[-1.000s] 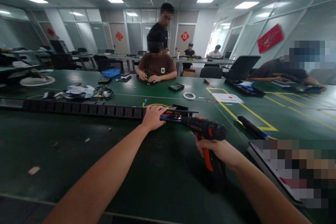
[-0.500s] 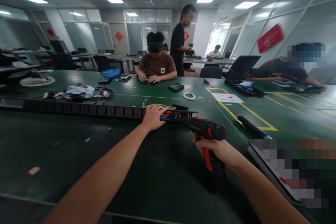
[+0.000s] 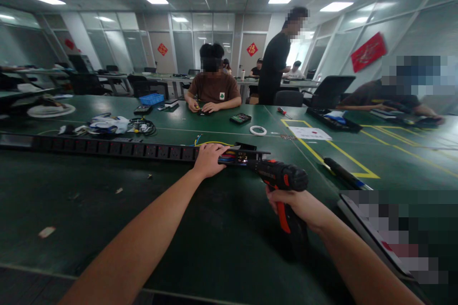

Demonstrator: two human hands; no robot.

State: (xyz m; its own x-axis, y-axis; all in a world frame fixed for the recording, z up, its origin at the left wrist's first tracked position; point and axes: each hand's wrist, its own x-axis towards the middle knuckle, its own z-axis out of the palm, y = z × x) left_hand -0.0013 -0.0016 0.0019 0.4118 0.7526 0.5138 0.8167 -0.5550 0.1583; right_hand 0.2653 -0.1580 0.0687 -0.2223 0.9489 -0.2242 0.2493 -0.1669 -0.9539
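pinning the long power strip [image 3: 107, 147] to the bench [image 3: 107, 209] with left hand [image 3: 209, 159], fingers curled over its open wired end. gripping the drill [image 3: 282, 176] in right hand [image 3: 302, 205], fingers wrapped round the handle. likely stiff, light, slide-prone; best held close to the bit.

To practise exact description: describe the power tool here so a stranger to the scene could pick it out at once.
On the big green table, follow the long black power strip to its right end, where the left hand rests. Just right, the right hand grips the cordless drill: black with orange trim, far bulkier than the slim screwdriver farther back.
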